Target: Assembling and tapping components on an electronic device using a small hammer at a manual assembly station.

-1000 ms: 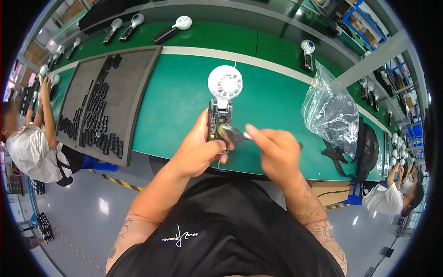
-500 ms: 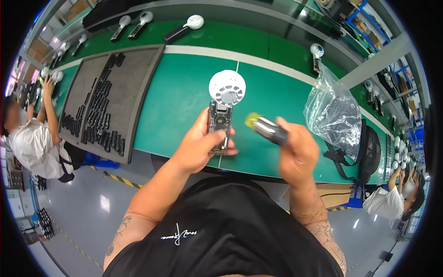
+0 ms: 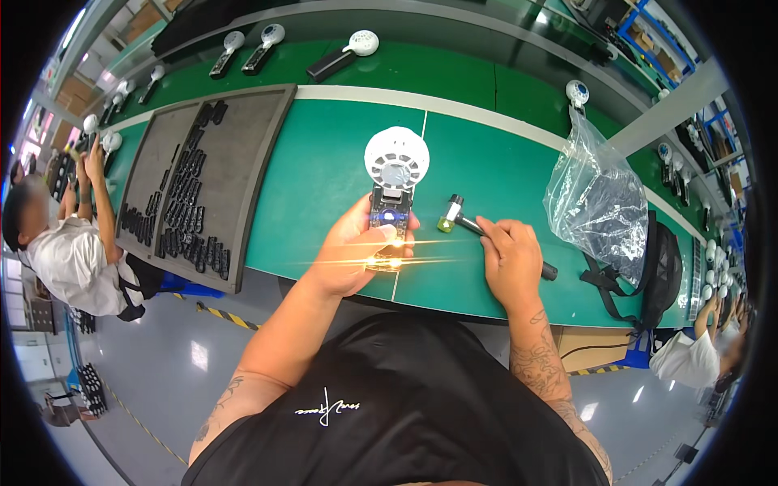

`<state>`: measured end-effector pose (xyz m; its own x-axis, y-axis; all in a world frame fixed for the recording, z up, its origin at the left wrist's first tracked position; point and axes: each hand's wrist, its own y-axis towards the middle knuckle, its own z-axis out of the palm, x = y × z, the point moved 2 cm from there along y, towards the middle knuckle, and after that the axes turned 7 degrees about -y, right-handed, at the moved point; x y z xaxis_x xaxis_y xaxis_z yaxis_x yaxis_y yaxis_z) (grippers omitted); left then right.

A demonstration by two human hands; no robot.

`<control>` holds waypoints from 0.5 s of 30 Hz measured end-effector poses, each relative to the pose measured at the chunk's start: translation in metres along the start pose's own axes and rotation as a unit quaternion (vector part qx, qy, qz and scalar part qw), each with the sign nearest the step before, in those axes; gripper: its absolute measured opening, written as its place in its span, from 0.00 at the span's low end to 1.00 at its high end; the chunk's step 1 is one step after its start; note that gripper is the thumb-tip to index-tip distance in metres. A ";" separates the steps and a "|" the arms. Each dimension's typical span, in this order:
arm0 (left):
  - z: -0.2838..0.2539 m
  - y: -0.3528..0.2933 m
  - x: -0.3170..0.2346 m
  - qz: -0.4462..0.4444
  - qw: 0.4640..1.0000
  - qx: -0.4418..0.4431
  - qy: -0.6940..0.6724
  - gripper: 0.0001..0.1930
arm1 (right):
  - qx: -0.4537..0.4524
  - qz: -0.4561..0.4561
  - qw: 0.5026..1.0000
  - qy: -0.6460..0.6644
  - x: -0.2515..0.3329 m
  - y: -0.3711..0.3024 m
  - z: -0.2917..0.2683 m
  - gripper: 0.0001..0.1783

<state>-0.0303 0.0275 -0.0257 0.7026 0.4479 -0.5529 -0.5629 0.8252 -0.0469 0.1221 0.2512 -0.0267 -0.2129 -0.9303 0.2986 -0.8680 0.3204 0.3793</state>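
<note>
My left hand (image 3: 348, 251) is closed around the handle of a handheld fan (image 3: 396, 158), with its round white head pointing away from me. The handle's dark circuit board lies bare. Bright orange lights glow near its lower end beside my thumb, and a blue light shines higher up. To the right, a small mallet (image 3: 450, 214) with a black and yellow-green head rests low at the green table. My right hand (image 3: 515, 259) lies over its black handle, fingers curled round it; the handle's end sticks out past the palm.
At left sits a grey tray (image 3: 267, 154) with several black handle parts. More fans (image 3: 344, 55) lie on the green strip (image 3: 454, 77) behind. On the right are a clear plastic bag (image 3: 596, 194) and a black backpack (image 3: 663, 275). Co-workers (image 3: 73, 235) work on both sides.
My right hand has lowered the mallet to the table, its head now turned away from the fan. Orange and blue lights have come on in the fan's handle. The left hand keeps its hold.
</note>
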 end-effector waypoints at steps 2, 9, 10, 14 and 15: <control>0.001 0.003 0.001 0.015 1.000 0.000 0.006 0.26 | -0.012 0.003 1.000 -0.014 0.003 0.003 0.002 0.17; -0.004 0.012 0.000 0.017 1.000 0.001 -0.023 0.27 | -0.008 0.019 1.000 -0.018 0.003 0.005 0.004 0.14; -0.004 0.013 0.000 0.017 1.000 0.000 -0.025 0.27 | -0.006 0.020 1.000 -0.018 0.003 0.006 0.004 0.14; -0.003 0.016 -0.001 0.020 0.999 -0.031 0.026 0.27 | 0.005 0.028 0.999 -0.023 0.003 0.005 0.005 0.15; -0.003 0.017 -0.001 0.019 0.999 -0.030 0.026 0.27 | 0.004 0.029 0.999 -0.023 0.002 0.006 0.005 0.15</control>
<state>-0.0413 0.0401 -0.0282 0.6574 0.4589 -0.5978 -0.6152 0.7849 -0.0741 0.1145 0.2500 -0.0282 -0.2833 -0.9175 0.2791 -0.8572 0.3728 0.3553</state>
